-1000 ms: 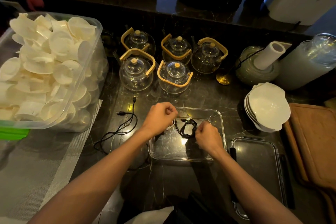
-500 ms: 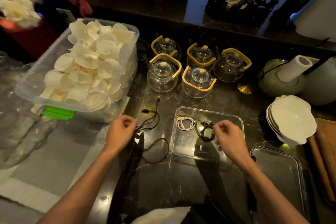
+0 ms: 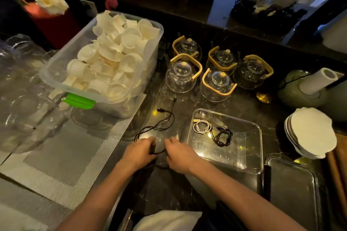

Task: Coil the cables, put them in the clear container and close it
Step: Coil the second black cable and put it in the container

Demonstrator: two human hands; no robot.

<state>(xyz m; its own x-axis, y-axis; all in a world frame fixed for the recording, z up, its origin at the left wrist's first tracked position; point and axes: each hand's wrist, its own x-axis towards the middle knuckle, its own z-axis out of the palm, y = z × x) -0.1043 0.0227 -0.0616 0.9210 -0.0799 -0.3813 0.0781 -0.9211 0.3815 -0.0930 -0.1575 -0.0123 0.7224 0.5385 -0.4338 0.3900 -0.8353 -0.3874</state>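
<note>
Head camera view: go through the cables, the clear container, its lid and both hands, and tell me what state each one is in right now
White cable: coiled, inside the container.
Short black cable: coiled, inside the container.
Long black cable: loose on the counter, near end held.
Clear container: open.
Lid: off, lying right of the container.
Left hand: closed on the long black cable.
Right hand: fingers on the same cable.

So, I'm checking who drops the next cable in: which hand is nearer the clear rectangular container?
Right. The right hand sits just beside the clear rectangular container; the left hand lies farther left.
</note>
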